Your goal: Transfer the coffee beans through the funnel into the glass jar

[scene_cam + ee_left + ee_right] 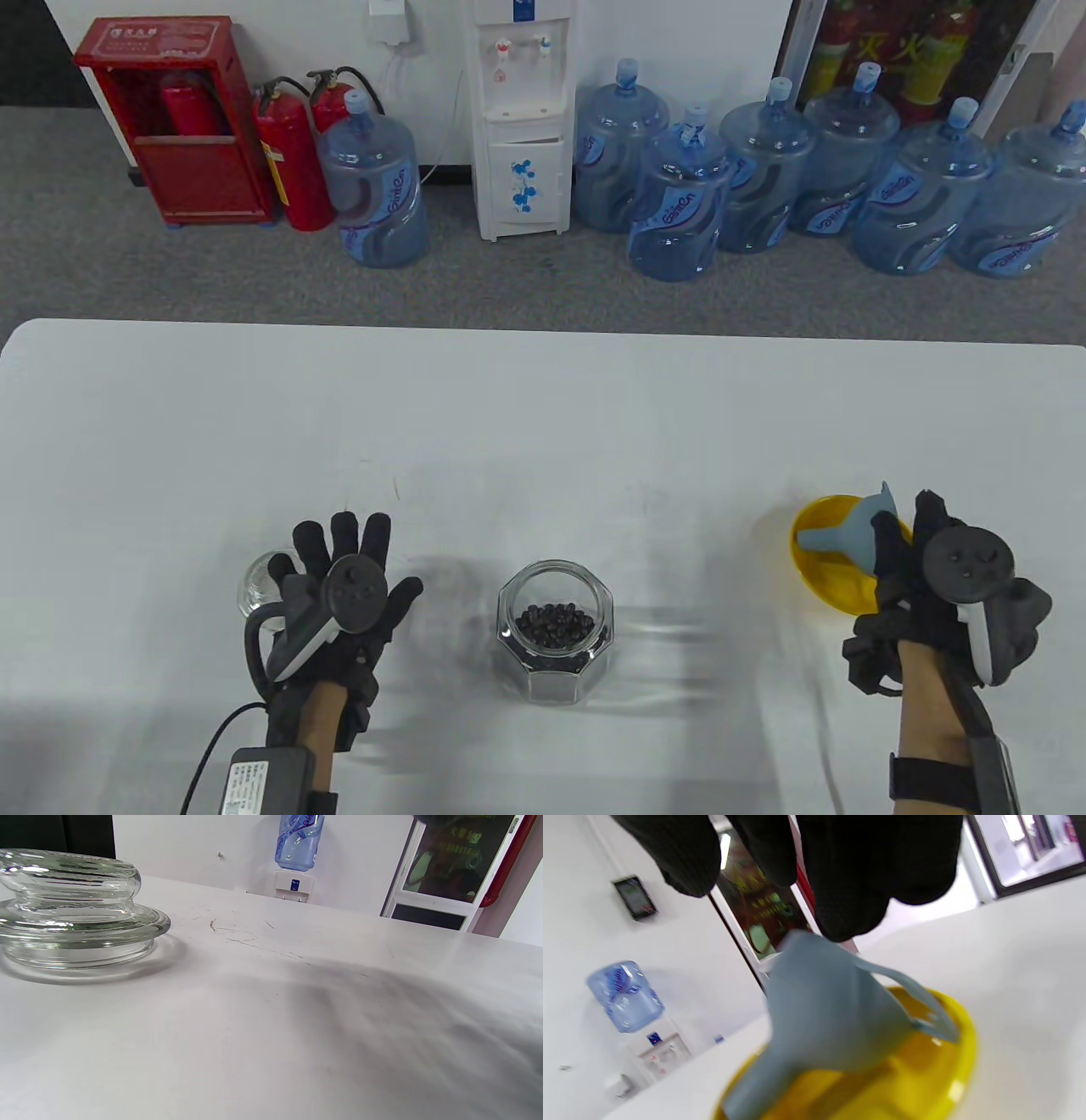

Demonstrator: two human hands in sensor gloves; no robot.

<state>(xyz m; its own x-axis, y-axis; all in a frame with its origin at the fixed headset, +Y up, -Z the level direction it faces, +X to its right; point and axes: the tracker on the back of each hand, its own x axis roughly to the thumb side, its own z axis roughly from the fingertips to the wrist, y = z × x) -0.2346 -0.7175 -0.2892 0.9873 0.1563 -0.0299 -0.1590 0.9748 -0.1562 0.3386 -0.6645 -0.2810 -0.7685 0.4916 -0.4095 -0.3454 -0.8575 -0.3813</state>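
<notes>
Stretching across the lower half of the table view, the white worktop (543, 407) shows faint scratches and soft shadows. Beyond its far edge lies grey carpet, with a row of blue water bottles (768, 182), a white water dispenser (520, 119), two red fire extinguishers (293, 157) and a red cabinet (174, 119) lined along the white wall.

The glass jar (556, 632) stands near the worktop's front edge, roughly midway between the hands and touching neither. It is clear, eight-sided and open at the top, with dark coffee beans (556, 626) heaped in its bottom.

The left hand (344, 594), in a black knitted glove, lies flat with its fingers spread, grasping nothing. Just beside it, toward the left edge, sits the round glass lid (72, 912), thick and ribbed, resting on the worktop; whether the hand touches it cannot be told.

The right hand (942, 594) is toward the right edge, its fingers (861, 878) closed on the rim of the grey funnel (831, 1014). The funnel is smooth matte plastic, cone-shaped with a thin loop handle, tilted with its spout pointing down into the yellow bowl (950, 1069). The bowl is glossy, round and shallow, sitting on the worktop just ahead of the right hand.
</notes>
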